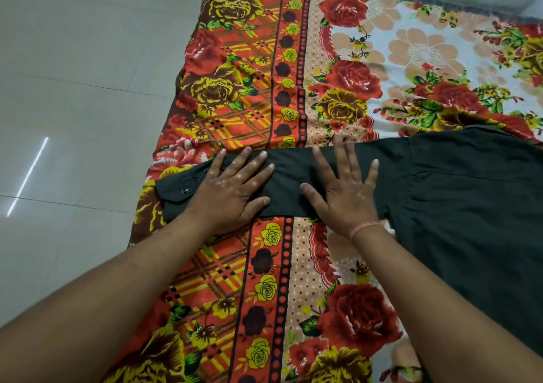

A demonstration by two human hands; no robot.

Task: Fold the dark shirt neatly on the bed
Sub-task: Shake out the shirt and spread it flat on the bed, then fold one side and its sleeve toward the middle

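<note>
The dark shirt (464, 206) lies spread flat on the flowered bed cover (252, 89), its body at the right and one long sleeve stretched out to the left. The sleeve's buttoned cuff (176, 194) reaches the cover's left edge. My left hand (232, 186) rests palm down on the sleeve near the cuff, fingers spread. My right hand (343, 188) presses flat on the sleeve closer to the shoulder, fingers apart, a thin thread band on its wrist. Neither hand grips the cloth. The shirt's right part runs out of view.
Pale floor tiles (73, 103) lie to the left of the bed cover's edge. The cover stretches far ahead and toward me, with its pale flowered middle (426, 53) at the upper right. A grey strip runs along the far edge.
</note>
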